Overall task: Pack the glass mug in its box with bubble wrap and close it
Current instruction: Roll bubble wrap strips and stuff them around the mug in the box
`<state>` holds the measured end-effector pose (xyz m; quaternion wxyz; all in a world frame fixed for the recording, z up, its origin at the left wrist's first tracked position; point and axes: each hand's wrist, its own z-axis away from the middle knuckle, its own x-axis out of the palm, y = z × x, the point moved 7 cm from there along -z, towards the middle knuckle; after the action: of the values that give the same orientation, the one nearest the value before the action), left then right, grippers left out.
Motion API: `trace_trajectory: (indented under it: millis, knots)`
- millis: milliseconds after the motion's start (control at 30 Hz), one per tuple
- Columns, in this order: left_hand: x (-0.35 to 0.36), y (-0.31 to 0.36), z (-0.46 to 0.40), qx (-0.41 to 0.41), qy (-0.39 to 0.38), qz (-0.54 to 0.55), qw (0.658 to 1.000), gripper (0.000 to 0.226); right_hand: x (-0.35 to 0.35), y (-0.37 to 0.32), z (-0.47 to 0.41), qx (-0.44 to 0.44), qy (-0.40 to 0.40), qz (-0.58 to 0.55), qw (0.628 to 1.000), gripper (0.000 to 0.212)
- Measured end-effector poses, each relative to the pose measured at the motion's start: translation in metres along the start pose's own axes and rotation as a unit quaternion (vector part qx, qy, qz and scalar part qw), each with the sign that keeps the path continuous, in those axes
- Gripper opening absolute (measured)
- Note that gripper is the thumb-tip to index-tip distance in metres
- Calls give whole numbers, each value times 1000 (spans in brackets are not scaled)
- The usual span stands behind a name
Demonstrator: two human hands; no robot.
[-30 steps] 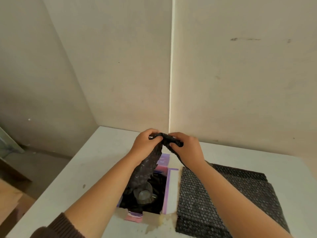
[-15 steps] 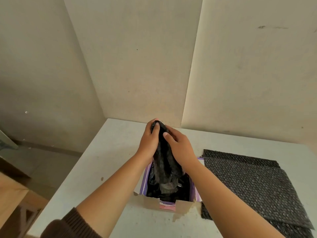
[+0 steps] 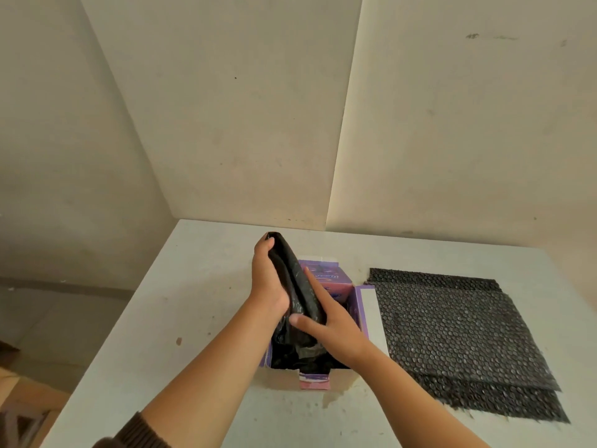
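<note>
Stuffing step, I judge — the left hand grips the gathered top of the black bubble wrap, the right hand clasps it lower, thumb across, in the open purple box, the glass mug unseen, likely within — next, press the bundle down so the box can close.

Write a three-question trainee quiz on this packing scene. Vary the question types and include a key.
1. True or false: the purple box is closed.
2. Where do the spare bubble wrap sheets lie?
A) on the table, to the right of the box
B) inside the box
C) on the floor
3. Fill in: the left hand grips the ___ end of the dark wrap bundle, which stands in the box, while the right hand holds it lower down.

Key: 1 false, its top is open; 2 A; 3 top.
</note>
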<state>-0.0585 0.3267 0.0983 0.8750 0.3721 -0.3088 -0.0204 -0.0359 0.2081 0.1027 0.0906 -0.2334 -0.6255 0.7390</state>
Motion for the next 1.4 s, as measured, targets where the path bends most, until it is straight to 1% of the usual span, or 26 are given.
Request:
trace_trajectory:
  millis: [100,133,200,267,400,467,500,567,633,667,700,733,800,833,900,933,967,1000,1033,1067,1100,1133,1233,1267,1333,1400]
  knots:
    - [2,7,-9,50,-52,50,996,10,-15,10,8,19,35,27,999,64]
    - [2,9,-11,64,-67,58,994,10,-20,12,9,20,55,45,997,60]
    - [2,9,-11,80,-78,71,991,19,-31,15,10,21,85,78,993,55]
    - [0,4,-9,99,-62,68,991,25,-36,16,12,23,82,97,992,55]
    - [-9,-8,-5,125,28,35,991,33,-28,15,15,17,38,63,997,55]
    - [-10,-12,-1,132,37,61,989,37,-29,15,14,-1,70,119,990,61]
    - [-10,-14,-1,131,32,67,989,35,-33,16,14,-11,95,148,984,58]
    - [-14,-18,-1,126,12,29,992,23,-42,17,13,-28,123,164,978,52]
    - [-23,-19,-3,118,-1,-96,988,21,-50,22,13,-23,108,170,979,46]
    - [-28,-18,-5,118,-11,-186,975,23,-53,25,12,-22,93,177,979,41]
    - [-31,-15,-6,128,-29,-284,950,25,-55,27,11,-23,76,188,979,38]
    - [-33,-10,-5,150,-49,-377,913,25,-55,29,10,-26,57,201,978,37]
    - [-35,-1,-2,213,-81,-525,820,26,-56,32,8,-35,20,227,973,37]
    - [-36,0,-1,236,-100,-578,775,30,-56,36,7,-33,2,239,970,37]
    - [-43,-4,0,240,-128,-666,694,46,-56,43,5,-20,-37,266,963,36]
    - [-49,-7,0,226,-132,-702,663,55,-55,47,4,-11,-58,286,956,36]
    - [-54,-9,0,210,-140,-721,645,63,-55,52,2,0,-79,311,947,36]
    - [-59,-11,1,191,-159,-721,647,70,-55,56,1,14,-99,331,938,36]
    - [-62,-13,3,172,-184,-705,663,76,-55,58,-1,26,-118,340,933,35]
    - [-64,-14,6,158,-206,-687,679,77,-53,58,-2,34,-135,340,930,35]
    - [-66,-14,7,153,-220,-679,683,75,-52,58,-4,41,-153,338,928,35]
    - [-66,-14,8,161,-228,-683,675,73,-50,57,-5,46,-172,341,923,35]
    - [-61,-11,10,212,-245,-710,625,65,-44,56,-11,47,-224,378,897,34]
    - [-58,-12,12,215,-255,-712,618,64,-43,57,-12,46,-236,388,890,35]
    - [-55,-17,13,194,-277,-715,611,67,-40,59,-15,46,-260,404,876,36]
    - [-53,-22,13,170,-297,-734,586,64,-37,59,-15,50,-284,414,863,36]
